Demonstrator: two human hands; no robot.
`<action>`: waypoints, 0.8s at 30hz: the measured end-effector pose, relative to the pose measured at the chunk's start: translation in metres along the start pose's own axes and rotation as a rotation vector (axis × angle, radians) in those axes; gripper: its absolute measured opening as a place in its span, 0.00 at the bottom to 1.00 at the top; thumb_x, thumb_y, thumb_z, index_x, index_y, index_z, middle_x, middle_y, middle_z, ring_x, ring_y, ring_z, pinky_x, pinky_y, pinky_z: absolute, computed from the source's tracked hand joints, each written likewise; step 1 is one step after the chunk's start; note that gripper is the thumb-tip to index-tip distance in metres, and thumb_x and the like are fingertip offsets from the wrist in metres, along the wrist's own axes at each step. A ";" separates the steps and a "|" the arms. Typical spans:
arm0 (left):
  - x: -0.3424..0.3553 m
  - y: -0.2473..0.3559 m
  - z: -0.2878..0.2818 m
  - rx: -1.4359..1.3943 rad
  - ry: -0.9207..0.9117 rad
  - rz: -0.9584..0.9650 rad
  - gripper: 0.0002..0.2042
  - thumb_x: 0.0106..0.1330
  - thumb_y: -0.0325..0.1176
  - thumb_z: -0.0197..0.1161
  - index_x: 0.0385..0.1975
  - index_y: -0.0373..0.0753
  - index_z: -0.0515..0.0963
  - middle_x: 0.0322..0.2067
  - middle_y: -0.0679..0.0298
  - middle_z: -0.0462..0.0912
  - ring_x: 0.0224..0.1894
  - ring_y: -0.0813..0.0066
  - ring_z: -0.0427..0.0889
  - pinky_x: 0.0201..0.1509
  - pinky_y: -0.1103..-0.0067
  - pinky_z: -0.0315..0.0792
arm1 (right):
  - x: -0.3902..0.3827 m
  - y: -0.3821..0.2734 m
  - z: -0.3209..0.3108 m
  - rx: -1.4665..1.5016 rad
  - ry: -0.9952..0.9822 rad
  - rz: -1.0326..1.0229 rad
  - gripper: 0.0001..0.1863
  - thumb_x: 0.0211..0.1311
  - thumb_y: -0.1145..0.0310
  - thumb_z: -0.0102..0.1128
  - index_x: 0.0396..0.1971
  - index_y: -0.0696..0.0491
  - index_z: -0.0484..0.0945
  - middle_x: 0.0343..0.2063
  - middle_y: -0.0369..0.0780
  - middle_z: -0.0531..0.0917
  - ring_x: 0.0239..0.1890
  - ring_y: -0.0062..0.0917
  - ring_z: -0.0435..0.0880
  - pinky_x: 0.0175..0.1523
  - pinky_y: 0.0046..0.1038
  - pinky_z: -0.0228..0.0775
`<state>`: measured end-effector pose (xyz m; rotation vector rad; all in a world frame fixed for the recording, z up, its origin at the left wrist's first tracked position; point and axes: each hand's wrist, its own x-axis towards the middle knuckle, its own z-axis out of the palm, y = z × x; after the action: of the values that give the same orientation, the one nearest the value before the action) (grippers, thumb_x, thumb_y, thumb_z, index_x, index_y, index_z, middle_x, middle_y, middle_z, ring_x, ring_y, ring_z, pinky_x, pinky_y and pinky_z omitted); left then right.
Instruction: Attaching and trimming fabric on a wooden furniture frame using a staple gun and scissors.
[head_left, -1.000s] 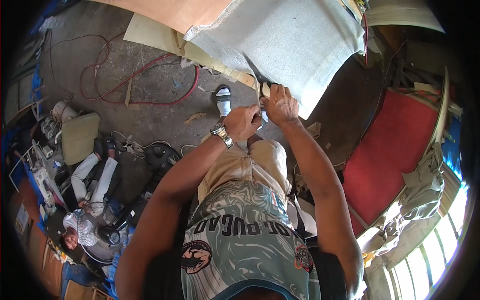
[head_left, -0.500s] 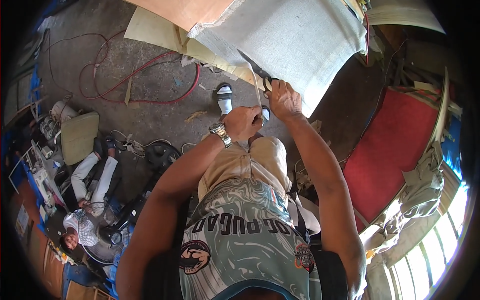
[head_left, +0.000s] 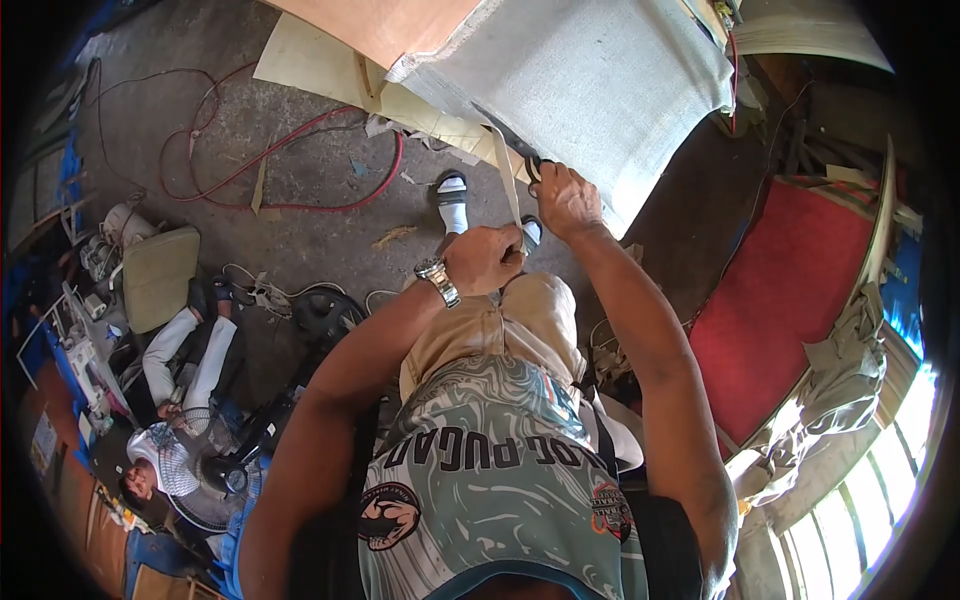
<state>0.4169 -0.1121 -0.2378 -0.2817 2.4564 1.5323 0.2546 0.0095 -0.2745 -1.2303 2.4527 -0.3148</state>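
Note:
Light grey fabric lies over a panel in front of me, its near edge hanging toward me. My right hand is closed round the handles of dark scissors, whose blades point up and left along that fabric edge. A narrow pale strip of fabric runs down from beside the blades to my left hand, which pinches its lower end. A metal watch sits on my left wrist. The fingertips of the left hand are partly hidden.
A red hose loops over the concrete floor at left. A red upholstered panel stands at right. At lower left another person sits near a fan and a cushioned chair. My sandalled feet are below the fabric.
My left hand has moved slightly down toward me, with the strip drawn along. The scissors and right hand have hardly shifted, and the strip now shows wider beside the blades.

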 end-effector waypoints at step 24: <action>-0.035 -0.008 -0.021 0.025 -0.009 0.006 0.08 0.59 0.32 0.64 0.29 0.38 0.72 0.22 0.54 0.77 0.29 0.51 0.79 0.29 0.61 0.71 | 0.042 -0.039 -0.024 -0.011 -0.090 0.084 0.20 0.59 0.58 0.64 0.43 0.56 0.73 0.44 0.46 0.78 0.50 0.39 0.80 0.47 0.43 0.78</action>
<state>0.4504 -0.1336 -0.2257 -0.2628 2.4700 1.5003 0.2500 -0.0466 -0.2485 -1.1179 2.4238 -0.2178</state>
